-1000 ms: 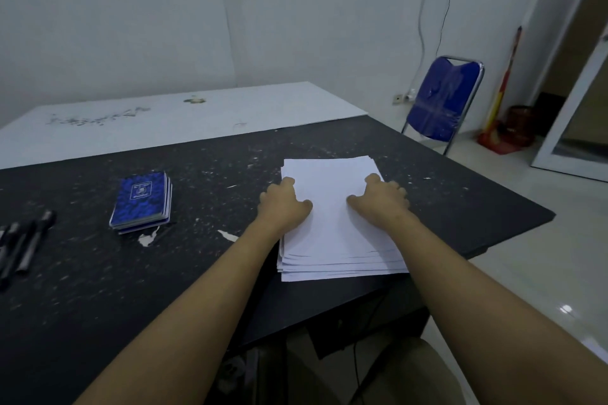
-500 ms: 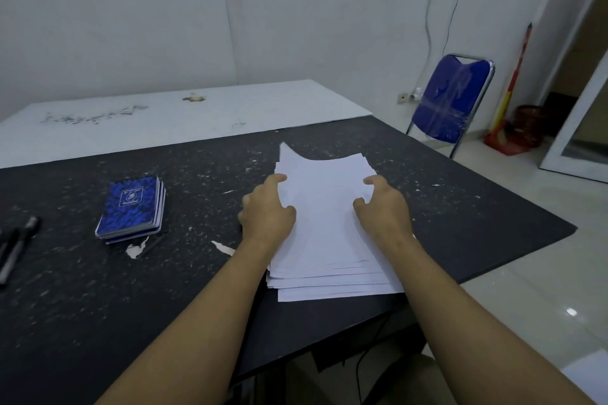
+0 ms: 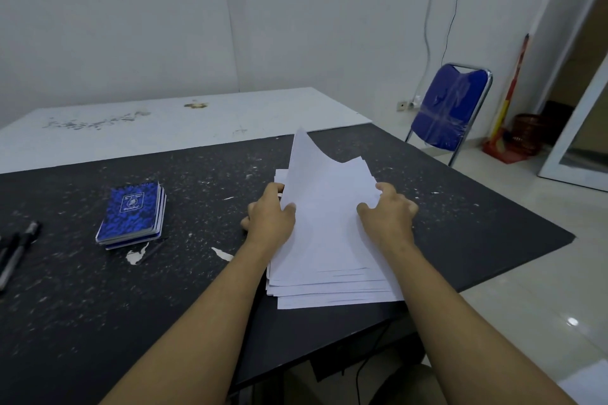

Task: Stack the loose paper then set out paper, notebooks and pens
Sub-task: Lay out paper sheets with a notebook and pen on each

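paper stack (image 3: 329, 240) edges pinched by left hand (image 3: 270, 220), right hand (image 3: 389, 217).

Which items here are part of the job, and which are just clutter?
Job: paper, gripped by the left hand and right hand; notebooks; pens.
Clutter: chair; basket; scraps on the table.

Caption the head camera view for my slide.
Left hand and right hand grip raised sheets of the paper pile on a dark table.
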